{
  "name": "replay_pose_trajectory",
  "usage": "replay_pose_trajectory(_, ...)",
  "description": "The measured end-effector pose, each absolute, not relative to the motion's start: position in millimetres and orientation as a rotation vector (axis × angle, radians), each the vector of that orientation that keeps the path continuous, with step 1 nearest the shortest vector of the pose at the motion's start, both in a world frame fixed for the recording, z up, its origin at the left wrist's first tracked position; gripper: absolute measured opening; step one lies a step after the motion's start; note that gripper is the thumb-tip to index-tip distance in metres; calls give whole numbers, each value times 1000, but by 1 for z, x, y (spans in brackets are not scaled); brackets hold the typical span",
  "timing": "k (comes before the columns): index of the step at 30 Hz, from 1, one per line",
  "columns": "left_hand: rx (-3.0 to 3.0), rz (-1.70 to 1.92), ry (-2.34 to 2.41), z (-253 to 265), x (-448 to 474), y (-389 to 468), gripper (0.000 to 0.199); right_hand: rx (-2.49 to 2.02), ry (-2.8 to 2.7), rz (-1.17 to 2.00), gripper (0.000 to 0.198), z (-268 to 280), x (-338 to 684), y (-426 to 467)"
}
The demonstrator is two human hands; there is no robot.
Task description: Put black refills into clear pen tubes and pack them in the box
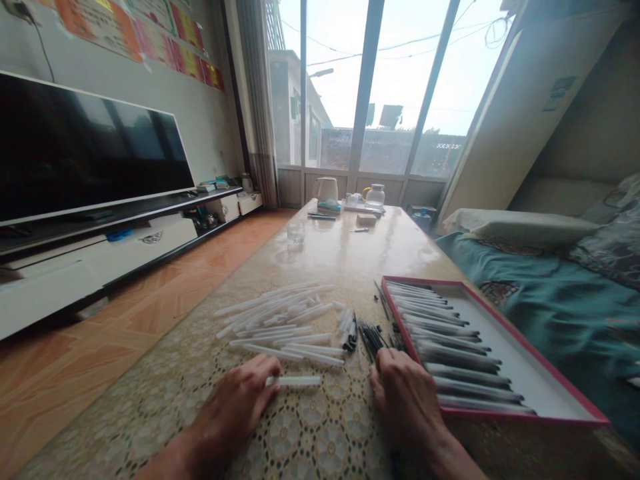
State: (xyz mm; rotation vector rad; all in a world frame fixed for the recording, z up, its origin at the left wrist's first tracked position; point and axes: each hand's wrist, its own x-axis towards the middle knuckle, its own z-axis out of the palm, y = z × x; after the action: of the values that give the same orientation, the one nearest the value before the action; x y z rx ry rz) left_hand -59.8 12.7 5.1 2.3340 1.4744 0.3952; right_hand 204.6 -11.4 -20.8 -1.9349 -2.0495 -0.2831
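Note:
My left hand point(245, 390) is closed around one end of a white translucent pen barrel point(300, 381), which points right, low over the patterned tablecloth. My right hand point(403, 383) is at the near end of a pile of thin black pen refills point(370, 337), its fingers curled together; the fingertips and anything between them are hidden. Ahead of my left hand lies a loose heap of white pen barrels point(280, 313). Small black pen parts point(351, 337) sit between the heap and the refills. Beside my right hand, a row of pens point(445, 333) lies in a red-rimmed shallow box point(530, 353).
Farther along the table point(330, 260) stand a clear glass point(295, 233), a glass pitcher point(375, 195) and a small box point(367, 219). A couch with a teal cover point(525, 280) runs along the right; a TV cabinet point(125, 260) is on the left.

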Motion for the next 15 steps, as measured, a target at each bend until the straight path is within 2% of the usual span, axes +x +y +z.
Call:
replay_pose_trajectory(10,2472,415,1341,4,-40,12,28,-1983,-2061,-272,9,-20,206,-10)
replay_pose_trajectory(15,2493,607,1405,4,-42,13,29,-2014,-2064,-290,10,-20,203,-8)
